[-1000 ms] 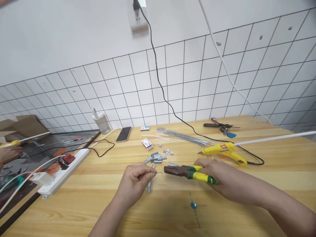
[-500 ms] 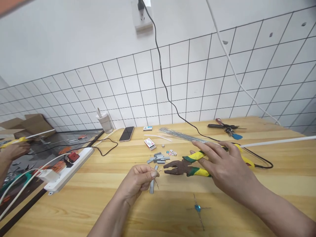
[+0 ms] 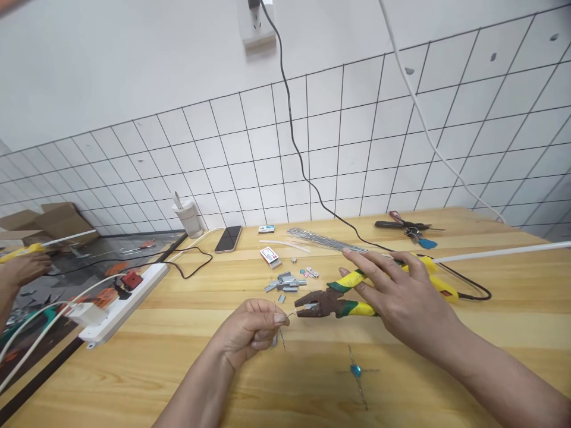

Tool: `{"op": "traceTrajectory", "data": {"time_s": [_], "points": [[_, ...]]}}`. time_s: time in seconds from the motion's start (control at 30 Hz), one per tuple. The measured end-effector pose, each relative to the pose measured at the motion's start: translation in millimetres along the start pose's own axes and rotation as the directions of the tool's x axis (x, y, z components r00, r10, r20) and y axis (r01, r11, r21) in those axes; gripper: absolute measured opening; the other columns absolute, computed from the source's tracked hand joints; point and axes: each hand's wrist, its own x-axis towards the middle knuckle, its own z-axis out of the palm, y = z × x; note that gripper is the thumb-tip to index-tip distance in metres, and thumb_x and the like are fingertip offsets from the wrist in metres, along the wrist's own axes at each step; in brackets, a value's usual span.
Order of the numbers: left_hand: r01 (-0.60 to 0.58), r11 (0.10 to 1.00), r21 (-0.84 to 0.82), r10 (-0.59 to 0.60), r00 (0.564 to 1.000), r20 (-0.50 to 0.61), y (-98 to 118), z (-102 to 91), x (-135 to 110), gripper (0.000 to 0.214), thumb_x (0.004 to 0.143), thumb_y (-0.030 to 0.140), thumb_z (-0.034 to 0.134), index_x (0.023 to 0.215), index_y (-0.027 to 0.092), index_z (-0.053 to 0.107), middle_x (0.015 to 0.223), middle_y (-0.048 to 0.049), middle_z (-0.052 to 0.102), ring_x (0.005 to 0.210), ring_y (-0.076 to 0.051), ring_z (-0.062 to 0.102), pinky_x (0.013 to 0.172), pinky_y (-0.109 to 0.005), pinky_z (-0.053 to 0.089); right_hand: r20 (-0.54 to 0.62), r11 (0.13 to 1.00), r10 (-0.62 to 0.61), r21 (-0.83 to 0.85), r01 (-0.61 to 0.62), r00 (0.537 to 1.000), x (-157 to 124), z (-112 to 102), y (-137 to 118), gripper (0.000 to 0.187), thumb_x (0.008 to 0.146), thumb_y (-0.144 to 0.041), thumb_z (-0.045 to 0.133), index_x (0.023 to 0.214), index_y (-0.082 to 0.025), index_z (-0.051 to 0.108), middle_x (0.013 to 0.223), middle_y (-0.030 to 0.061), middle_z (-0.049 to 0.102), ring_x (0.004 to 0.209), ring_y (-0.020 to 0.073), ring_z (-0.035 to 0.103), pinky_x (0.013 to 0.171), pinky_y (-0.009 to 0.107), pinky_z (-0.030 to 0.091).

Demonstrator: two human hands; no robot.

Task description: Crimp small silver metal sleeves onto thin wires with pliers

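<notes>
My left hand (image 3: 259, 324) pinches a thin twisted wire piece (image 3: 282, 339) between thumb and fingers, its ends sticking out. My right hand (image 3: 397, 291) grips pliers (image 3: 319, 303) with rusty jaws and yellow-green handles. The jaws are parted, and their tips lie right by the wire at my left fingertips. A small silvery bit shows between the jaws; I cannot tell what it is. Partly hidden under my left hand is a grey metal strip (image 3: 275, 340). Nearer me lies a wire cross with a blue stone (image 3: 355, 371).
Grey metal staples (image 3: 288, 282), small charms (image 3: 309, 272), a little box (image 3: 270, 257) and a wire bundle (image 3: 321, 239) lie beyond the hands. A yellow glue gun (image 3: 446, 289) is behind my right hand. A power strip (image 3: 143, 291) and another person's hand (image 3: 31, 267) are left.
The pliers' jaws have come up to the wire at my left fingertips, and a silvery bit now shows between them. My left hand keeps its pinch, and the view has shifted slightly.
</notes>
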Motion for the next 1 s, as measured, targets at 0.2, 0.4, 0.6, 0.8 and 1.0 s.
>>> {"op": "traceTrajectory", "data": {"time_s": [0.2,0.4,0.6,0.8,1.0], "points": [[0.030,0.999,-0.029,-0.030,0.999,0.027,-2.1,-0.8,1.2,0.022,0.055,0.025,0.075,0.051,0.010,0.058,0.037,0.0091,0.030,0.035,0.000,0.016,0.037,-0.019,0.006,-0.019,0.999,-0.044,-0.004,0.043,0.999,-0.8,1.8,-1.1,0.023,0.077,-0.004,0.043,0.073,-0.019,0.059,0.130,0.0073,0.049,0.105,0.0257,0.045,0.086,0.049,0.027],[0.035,0.999,-0.038,-0.034,0.999,0.009,-1.0,0.4,0.6,0.021,0.053,0.024,0.076,0.053,0.009,0.060,0.037,0.0094,0.030,0.035,0.000,0.017,0.037,-0.018,0.006,0.011,0.999,-0.043,0.015,0.043,0.999,-1.3,1.7,0.0,0.025,0.075,-0.002,0.043,0.069,-0.020,0.059,0.111,0.0044,0.059,0.094,0.0226,0.048,0.081,0.043,0.029],[0.030,0.999,-0.027,-0.031,0.999,-0.011,-1.1,1.1,1.2,0.022,0.053,0.025,0.076,0.053,0.010,0.060,0.036,0.0098,0.029,0.035,0.000,0.016,0.037,-0.019,0.006,0.033,0.998,-0.055,0.013,0.054,0.998,-0.3,0.7,0.3,0.028,0.076,-0.002,0.042,0.065,-0.021,0.059,0.099,0.0028,0.060,0.085,0.0197,0.048,0.074,0.038,0.029],[-0.001,1.000,0.008,0.001,0.999,-0.042,-3.3,0.3,3.1,0.023,0.053,0.028,0.076,0.052,0.011,0.060,0.037,0.0090,0.031,0.036,-0.001,0.016,0.039,-0.020,0.006,0.106,0.997,-0.033,0.076,0.025,0.994,-1.1,3.9,0.4,0.029,0.069,0.001,0.045,0.066,-0.022,0.063,0.090,0.0028,0.059,0.078,0.0180,0.047,0.071,0.036,0.029],[-0.243,0.921,0.304,0.307,0.934,-0.185,-0.7,3.2,0.4,0.022,0.059,0.033,0.073,0.057,0.012,0.066,0.043,0.0042,0.046,0.043,-0.005,0.030,0.044,-0.021,0.022,0.173,0.967,0.041,0.242,-0.083,0.984,-2.7,5.4,-3.0,0.045,0.058,0.004,0.044,0.078,-0.030,0.067,0.086,0.0011,0.059,0.073,0.0149,0.048,0.062,0.030,0.027]]}}
